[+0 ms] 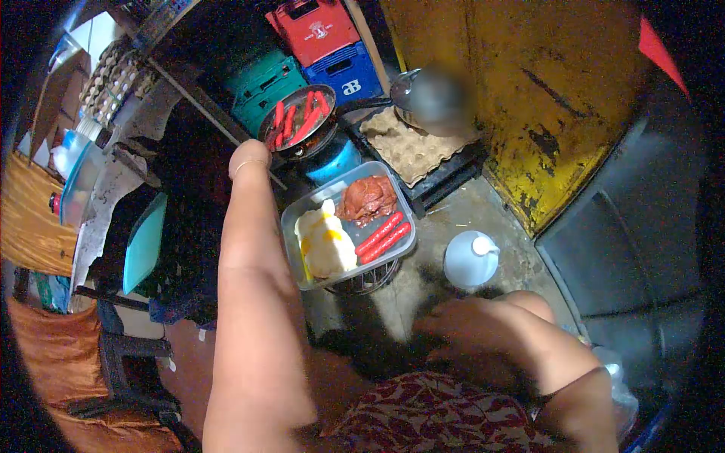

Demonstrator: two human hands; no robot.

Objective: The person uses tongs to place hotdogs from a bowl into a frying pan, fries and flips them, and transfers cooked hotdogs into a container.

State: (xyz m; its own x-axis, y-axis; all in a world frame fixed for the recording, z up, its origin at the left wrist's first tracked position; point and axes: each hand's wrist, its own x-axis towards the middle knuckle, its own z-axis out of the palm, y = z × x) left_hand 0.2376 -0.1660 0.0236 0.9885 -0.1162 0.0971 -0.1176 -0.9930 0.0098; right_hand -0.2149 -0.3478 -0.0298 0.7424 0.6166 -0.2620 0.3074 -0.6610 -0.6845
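Note:
My left hand (249,158), with a thin bracelet at the wrist, reaches forward to the near-left rim of a dark frying pan (329,122). Its fingers are hidden, so anything it holds cannot be made out. Several red hotdogs (311,124) lie in the pan, which sits on a stove. Closer to me, a clear plastic container (411,240) holds fried eggs (326,241), reddish-brown meat (368,200) and a few red hotdogs (383,238). On the right, my bent arm (521,343) lies by my knee; its hand is lost in shadow.
Red (317,34), blue (347,74) and green (264,87) crates stand behind the pan. Cardboard (411,147) covers a low stand at right. A whitish jug (470,260) stands on the floor. A yellow metal panel (544,113) borders the right side; a cluttered table (38,219) stands left.

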